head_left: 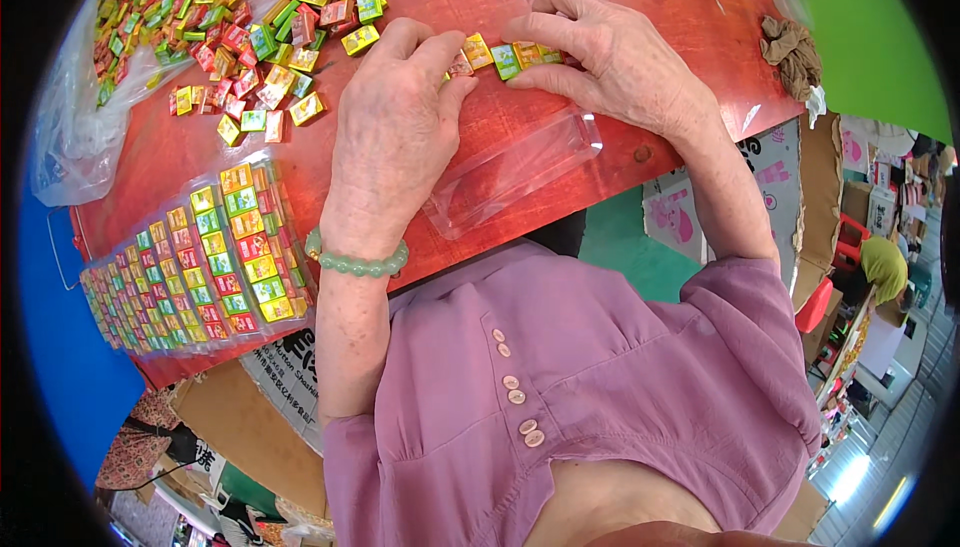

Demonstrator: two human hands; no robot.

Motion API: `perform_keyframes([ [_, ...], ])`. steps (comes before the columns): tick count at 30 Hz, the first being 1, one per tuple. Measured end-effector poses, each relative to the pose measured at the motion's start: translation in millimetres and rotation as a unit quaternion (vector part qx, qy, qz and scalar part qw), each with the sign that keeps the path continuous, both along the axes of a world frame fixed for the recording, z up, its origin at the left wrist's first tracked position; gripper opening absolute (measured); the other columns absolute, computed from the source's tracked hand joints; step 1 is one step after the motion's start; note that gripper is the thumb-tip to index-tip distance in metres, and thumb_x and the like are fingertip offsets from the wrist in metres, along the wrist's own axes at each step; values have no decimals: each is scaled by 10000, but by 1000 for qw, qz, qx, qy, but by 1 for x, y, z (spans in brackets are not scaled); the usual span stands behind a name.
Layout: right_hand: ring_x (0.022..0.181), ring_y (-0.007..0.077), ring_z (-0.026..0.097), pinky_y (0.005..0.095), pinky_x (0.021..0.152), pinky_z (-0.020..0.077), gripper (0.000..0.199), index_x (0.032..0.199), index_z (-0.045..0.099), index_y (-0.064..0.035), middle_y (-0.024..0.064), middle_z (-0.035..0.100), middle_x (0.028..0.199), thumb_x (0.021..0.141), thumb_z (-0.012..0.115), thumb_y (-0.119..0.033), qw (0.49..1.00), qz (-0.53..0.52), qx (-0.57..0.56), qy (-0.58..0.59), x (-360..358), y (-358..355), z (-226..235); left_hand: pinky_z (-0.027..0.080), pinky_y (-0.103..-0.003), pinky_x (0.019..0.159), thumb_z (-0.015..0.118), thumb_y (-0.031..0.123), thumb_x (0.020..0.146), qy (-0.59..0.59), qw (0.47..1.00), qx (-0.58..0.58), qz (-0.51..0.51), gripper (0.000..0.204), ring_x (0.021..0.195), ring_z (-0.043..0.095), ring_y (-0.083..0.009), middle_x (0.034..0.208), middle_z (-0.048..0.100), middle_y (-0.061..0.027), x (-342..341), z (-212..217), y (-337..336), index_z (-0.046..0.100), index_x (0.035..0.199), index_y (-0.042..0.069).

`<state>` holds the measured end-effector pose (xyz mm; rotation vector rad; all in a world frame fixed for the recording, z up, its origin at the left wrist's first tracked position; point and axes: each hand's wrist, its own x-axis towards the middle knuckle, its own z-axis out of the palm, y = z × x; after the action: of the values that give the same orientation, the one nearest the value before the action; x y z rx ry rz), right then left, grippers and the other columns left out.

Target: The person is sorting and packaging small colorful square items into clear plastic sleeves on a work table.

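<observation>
Red lacquered counter (560, 7), with a short row of small wrapped cubes (500, 55) lined up between the two hands. Left hand (395, 132) lying palm down, fingers curled, fingertips pressing the row's left end; right hand (610, 57) closing on the right end, thumb and forefinger pinching the cubes. Clear plastic tray (515, 172) empty, just below the hands near the counter edge. Loose pile of cubes (250, 37) up left; filled trays (200, 267) lower left. Best done, judging by this: squeeze evenly from both ends, keep faces flush and colours aligned, lift as one block, lower squarely into the tray.
</observation>
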<state>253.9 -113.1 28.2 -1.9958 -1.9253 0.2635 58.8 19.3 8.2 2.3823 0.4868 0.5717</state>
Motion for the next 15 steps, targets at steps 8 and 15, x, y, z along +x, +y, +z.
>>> perform_keyframes([
  [8,899,309,660,422,775,537,327,1205,697,-119,99,612,1054,908,760,-240,1000,20,17,-16,4,3,-1,549,-445,824,761,96,876,-13,999,45,18,216,962,658,-350,1018,619,-149,4,3,-7,706,1072,22],
  [15,889,364,648,414,765,529,269,1145,688,-61,142,645,1006,939,716,-232,999,27,28,-31,2,4,7,546,-450,800,751,127,896,-11,996,87,20,160,925,643,-341,969,596,-144,9,-5,-8,693,1004,24],
])
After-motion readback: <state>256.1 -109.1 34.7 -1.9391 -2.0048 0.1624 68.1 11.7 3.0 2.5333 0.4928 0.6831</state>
